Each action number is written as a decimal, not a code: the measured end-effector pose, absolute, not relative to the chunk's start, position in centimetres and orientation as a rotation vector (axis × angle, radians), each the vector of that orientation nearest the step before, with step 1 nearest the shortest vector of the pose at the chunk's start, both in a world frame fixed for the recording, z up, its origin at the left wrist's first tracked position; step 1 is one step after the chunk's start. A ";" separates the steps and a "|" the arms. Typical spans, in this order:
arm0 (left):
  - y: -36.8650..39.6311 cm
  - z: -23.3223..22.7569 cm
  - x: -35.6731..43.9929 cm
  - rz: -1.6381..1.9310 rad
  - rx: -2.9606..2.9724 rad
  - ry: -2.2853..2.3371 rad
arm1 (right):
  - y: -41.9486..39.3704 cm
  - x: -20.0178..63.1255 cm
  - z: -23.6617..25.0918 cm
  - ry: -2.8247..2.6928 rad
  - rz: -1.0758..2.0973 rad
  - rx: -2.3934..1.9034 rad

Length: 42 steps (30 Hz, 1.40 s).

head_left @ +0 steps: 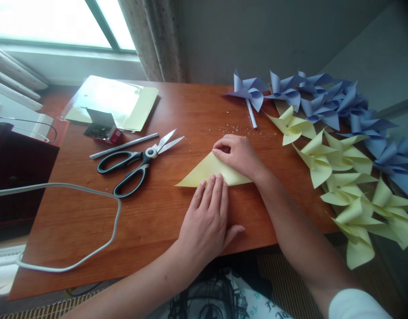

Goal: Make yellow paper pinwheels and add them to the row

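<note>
A pale yellow sheet folded into a triangle (pixel 204 173) lies flat near the middle of the wooden table (pixel 74 221). My left hand (pixel 207 221) rests palm down, fingers together, with the fingertips pressing the triangle's lower edge. My right hand (pixel 239 155) lies over the triangle's upper right part, fingers curled and pinching at its top corner. Black-handled scissors (pixel 137 164) lie open to the left of the paper, with a silver pen (pixel 124 145) just behind them.
Yellow pinwheels (pixel 337 168) and blue pinwheels (pixel 323 99) crowd the table's right side. A small open box of pins (pixel 102 128) and a plastic folder of paper (pixel 111 99) sit at the back left. A white cable (pixel 91 221) loops over the front left. Tiny glittery bits (pixel 233 129) are scattered.
</note>
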<state>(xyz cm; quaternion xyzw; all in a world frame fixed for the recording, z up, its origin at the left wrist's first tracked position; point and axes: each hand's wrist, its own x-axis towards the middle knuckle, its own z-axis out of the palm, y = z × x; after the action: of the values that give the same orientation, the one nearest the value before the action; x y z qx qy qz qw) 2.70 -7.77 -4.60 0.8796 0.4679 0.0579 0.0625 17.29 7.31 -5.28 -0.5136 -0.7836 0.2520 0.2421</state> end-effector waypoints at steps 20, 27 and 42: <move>1.7 -1.6 -2.1 0.625 1.741 1.274 | 5.5 18.2 -1.5 -1.626 1.753 -1.126; 1.7 -1.6 -2.0 0.618 1.732 1.299 | 5.7 18.5 -1.4 -1.837 1.342 -1.199; 2.2 -2.3 -2.1 0.443 1.943 1.402 | 5.8 18.0 -2.1 -2.270 0.883 -1.005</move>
<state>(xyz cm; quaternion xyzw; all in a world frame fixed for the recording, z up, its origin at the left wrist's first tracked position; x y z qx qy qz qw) -2.13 2.25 -2.25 0.7483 0.5401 0.1706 0.3452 17.98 5.84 -2.10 -0.3693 -0.8340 0.3244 0.2507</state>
